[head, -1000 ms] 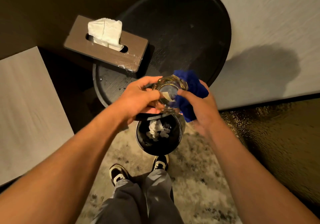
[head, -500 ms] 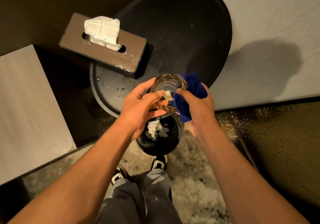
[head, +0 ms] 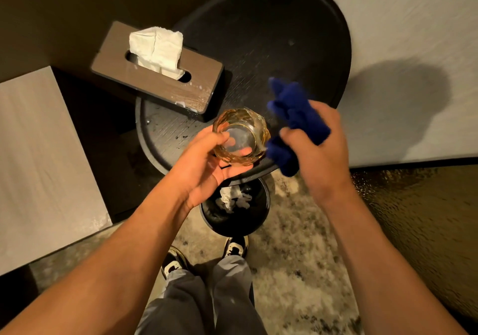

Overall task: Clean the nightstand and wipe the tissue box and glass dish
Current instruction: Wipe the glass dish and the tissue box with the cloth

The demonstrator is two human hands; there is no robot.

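Glass dish (head: pixel 241 137): small, amber-tinted, faceted wall, round clear bottom, mouth facing up; held in the air over the near edge of the nightstand (head: pixel 271 50).
Left hand (head: pixel 207 164): fingers curled under and around the dish, thumb hooked over its rim; clamped on the dish.
Right hand (head: pixel 316 153): fingers closed round a bunched blue cloth (head: pixel 294 117), just right of the dish; whether cloth and glass touch cannot be told, as the cloth is blurred.
Tissue box (head: pixel 157 76): brown wood-grain top, white tissue standing out of the slot; on the nightstand's left edge, behind the dish, with white specks on its near corner.
Bin (head: pixel 235 210): black, round, below the nightstand's near edge, crumpled white paper inside.
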